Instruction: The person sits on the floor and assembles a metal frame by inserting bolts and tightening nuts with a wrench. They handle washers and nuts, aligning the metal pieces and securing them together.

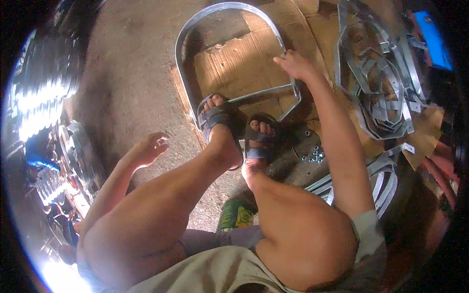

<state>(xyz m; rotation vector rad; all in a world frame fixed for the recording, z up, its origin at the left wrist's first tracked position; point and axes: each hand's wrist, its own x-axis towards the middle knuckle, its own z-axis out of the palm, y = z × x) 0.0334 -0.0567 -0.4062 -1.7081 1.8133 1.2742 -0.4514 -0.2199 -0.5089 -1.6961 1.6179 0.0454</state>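
Observation:
A large metal hoop [227,6], rounded at the far end and with a crossbar [264,92] near its angled lower end, lies in front of me. My right hand [296,66] is closed round the hoop's right side, just above the crossbar joint. My left hand [150,149] hovers over my left knee side with loosely curled fingers apart and nothing in them. A sandalled left foot [217,119] rests against the crossbar's left end; my right foot [260,134] stands beside it.
Flattened cardboard [234,63] lies under the hoop. Bent metal frames [361,110] are piled at the right, with more strips [388,180] below. Small nuts [316,155] lie by my right foot. Stacked metal pieces [49,88] line the left. A green can [235,215] stands between my legs.

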